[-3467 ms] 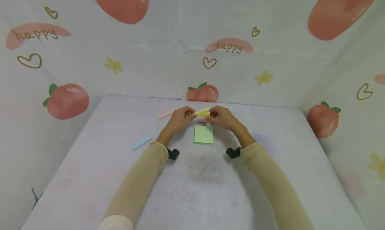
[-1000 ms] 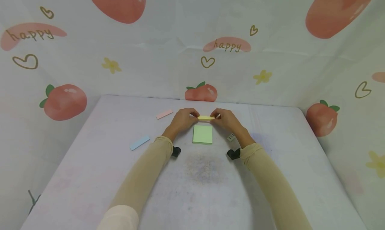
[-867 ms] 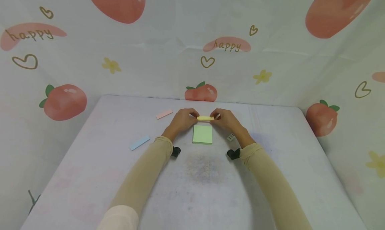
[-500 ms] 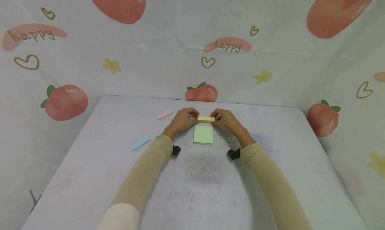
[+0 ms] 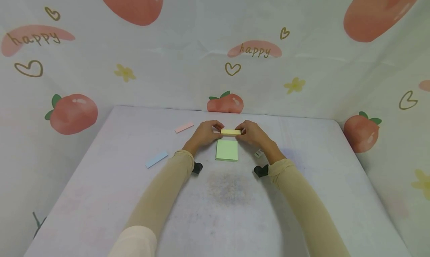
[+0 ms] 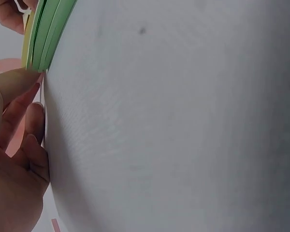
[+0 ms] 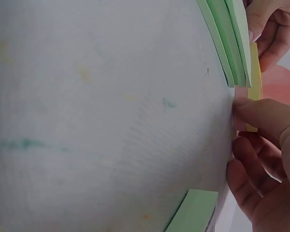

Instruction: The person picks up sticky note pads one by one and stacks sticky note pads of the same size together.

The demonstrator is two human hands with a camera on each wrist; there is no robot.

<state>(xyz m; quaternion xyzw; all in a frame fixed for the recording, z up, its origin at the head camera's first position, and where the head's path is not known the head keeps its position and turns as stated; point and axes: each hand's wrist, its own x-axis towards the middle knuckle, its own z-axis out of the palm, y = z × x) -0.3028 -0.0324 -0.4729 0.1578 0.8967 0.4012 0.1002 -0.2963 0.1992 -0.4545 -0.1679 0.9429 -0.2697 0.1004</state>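
Ahead of me, both hands pinch the ends of a yellow sticky note pad (image 5: 230,132), a narrow block lying crosswise. My left hand (image 5: 205,133) holds its left end and my right hand (image 5: 251,133) its right end, thumbs on the near side. Beneath the yellow pad, a pink pad (image 7: 240,93) shows in the right wrist view, the right thumb overlapping it. Just nearer to me lies a square green sticky note pad (image 5: 226,150), its layered edge (image 6: 50,34) showing beside the left fingertips in the left wrist view.
A pink strip (image 5: 184,128) and a blue strip (image 5: 156,160) lie left of the hands on the white table (image 5: 228,219). Near the right wrist is a small pale green piece (image 5: 258,153) with dark marks. A printed cloth (image 5: 174,63) hangs behind the table.
Earlier the yellow pad was bent and fanned out between the hands; it then came down flat over the pink pad. In the last second the hands have barely moved.
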